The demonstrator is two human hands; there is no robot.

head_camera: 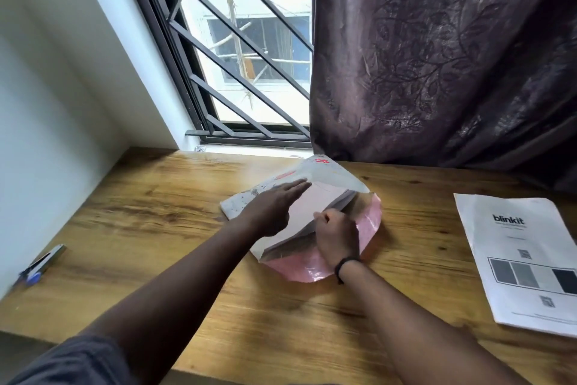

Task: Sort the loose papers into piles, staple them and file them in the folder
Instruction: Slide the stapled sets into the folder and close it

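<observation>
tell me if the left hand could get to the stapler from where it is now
Probably yes. The stapler lies on the table's left side with bare wood between it and the left hand, which rests flat on the papers in the folder and holds nothing.

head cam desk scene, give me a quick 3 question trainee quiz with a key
1. True or false: the stapler lies inside the folder.
2. Which hand lies flat with straight fingers on the papers? A left hand B right hand
3. Fill in: the printed blinkit sheet lies to the ____ of the folder on the wooden desk.

Key: 1 false; 2 A; 3 right
</observation>
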